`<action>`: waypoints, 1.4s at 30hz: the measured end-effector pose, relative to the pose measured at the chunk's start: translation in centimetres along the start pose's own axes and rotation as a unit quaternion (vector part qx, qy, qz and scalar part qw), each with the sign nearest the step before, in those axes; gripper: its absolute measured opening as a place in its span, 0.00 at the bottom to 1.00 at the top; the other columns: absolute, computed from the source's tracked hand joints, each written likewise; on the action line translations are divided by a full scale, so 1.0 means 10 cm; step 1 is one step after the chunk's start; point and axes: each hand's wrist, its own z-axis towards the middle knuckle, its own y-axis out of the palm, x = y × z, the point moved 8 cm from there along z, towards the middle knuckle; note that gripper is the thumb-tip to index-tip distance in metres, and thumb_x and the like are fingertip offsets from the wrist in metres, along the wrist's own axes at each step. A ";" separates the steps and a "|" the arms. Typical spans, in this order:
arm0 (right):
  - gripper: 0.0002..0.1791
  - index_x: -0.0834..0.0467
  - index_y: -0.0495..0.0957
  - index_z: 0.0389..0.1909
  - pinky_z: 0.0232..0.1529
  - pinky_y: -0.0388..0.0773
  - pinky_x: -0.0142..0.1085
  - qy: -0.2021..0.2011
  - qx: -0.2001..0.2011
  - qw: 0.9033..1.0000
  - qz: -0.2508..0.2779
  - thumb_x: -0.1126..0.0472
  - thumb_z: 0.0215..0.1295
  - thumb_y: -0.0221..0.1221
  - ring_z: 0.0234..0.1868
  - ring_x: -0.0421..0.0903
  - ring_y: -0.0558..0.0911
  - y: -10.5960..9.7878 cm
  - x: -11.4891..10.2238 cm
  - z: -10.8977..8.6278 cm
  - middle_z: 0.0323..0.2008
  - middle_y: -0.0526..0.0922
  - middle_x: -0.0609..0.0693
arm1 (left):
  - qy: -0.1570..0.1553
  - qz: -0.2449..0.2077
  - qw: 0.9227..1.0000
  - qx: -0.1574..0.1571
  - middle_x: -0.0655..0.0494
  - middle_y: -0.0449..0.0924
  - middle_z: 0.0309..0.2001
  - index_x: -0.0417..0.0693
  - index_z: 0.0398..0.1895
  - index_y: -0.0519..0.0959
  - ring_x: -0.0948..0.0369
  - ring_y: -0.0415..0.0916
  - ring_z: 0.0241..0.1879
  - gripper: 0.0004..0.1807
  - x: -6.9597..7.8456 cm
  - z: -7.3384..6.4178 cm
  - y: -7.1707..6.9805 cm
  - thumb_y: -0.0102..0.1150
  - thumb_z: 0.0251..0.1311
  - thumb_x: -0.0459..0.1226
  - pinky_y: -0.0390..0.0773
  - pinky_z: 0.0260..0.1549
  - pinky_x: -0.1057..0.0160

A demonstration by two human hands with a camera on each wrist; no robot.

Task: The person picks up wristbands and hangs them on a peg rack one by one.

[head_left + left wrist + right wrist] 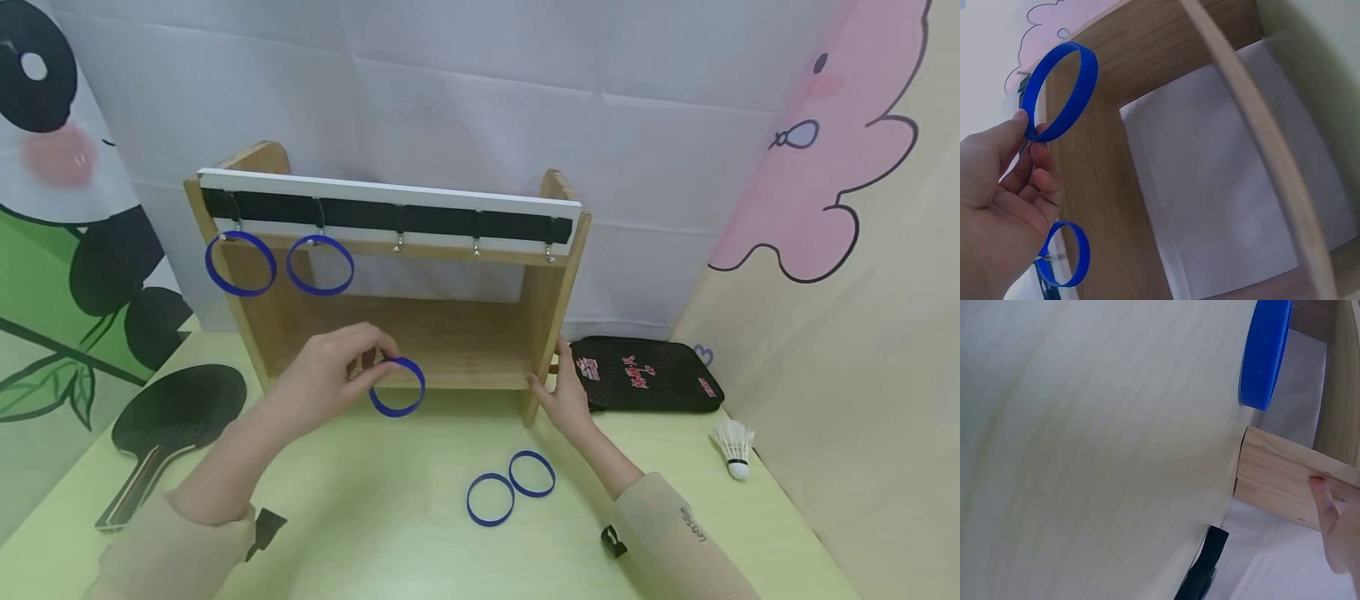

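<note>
My left hand (330, 371) pinches a blue wristband (423, 390) between thumb and fingers, in front of the lower opening of a wooden rack (420, 329). The left wrist view also shows this wristband (1087, 84) held upright at the fingertips. On the rack's right side panel (555, 308), my right hand (567, 400) grips the edge; in the right wrist view only its thumb (1322, 503) and part of the hand show against the wood. Two more blue wristbands hang from the leftmost hooks of the black strip (360, 212). Another two lie on the table, one wristband (491, 524) nearer than the other.
A black paddle (180, 408) lies at the left. At the right are a black zip case (648, 375) and a white shuttlecock (733, 446). A small black clip (613, 542) rests beside my right sleeve. The rack's other hooks (476, 246) hold nothing.
</note>
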 end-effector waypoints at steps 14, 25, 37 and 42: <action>0.43 0.49 0.45 0.72 0.35 0.79 0.47 0.008 -0.002 1.000 0.000 0.62 0.63 0.59 0.48 0.53 0.77 0.02 0.03 0.00 0.61 0.66 0.56 | -0.056 0.034 0.990 0.123 0.57 0.77 0.26 0.44 0.35 0.79 0.64 0.68 0.22 0.04 0.01 0.30 -0.53 0.63 0.57 0.32 0.67 0.21 0.72; 0.43 0.50 0.45 0.72 0.36 0.78 0.48 0.003 0.002 1.000 -0.005 0.62 0.62 0.60 0.48 0.53 0.77 0.00 0.01 0.00 0.61 0.66 0.55 | -0.127 0.025 0.971 0.199 0.49 0.82 0.31 0.41 0.37 0.79 0.58 0.77 0.29 0.07 -0.11 0.49 -0.72 0.60 0.61 0.37 0.68 0.25 0.79; 0.44 0.49 0.45 0.73 0.35 0.79 0.48 -0.002 0.003 1.000 -0.004 0.62 0.62 0.60 0.48 0.53 0.77 0.01 0.03 0.00 0.61 0.66 0.56 | -0.157 0.019 0.967 0.200 0.49 0.84 0.38 0.42 0.41 0.78 0.56 0.80 0.36 0.10 -0.14 0.57 -0.71 0.57 0.63 0.39 0.69 0.28 0.79; 0.44 0.49 0.45 0.72 0.35 0.79 0.48 -0.002 0.003 1.000 -0.006 0.62 0.62 0.60 0.49 0.54 0.77 0.01 0.01 -0.01 0.61 0.66 0.56 | -0.160 0.011 0.967 0.200 0.50 0.83 0.38 0.42 0.41 0.78 0.57 0.80 0.36 0.10 -0.14 0.58 -0.71 0.56 0.64 0.40 0.69 0.27 0.78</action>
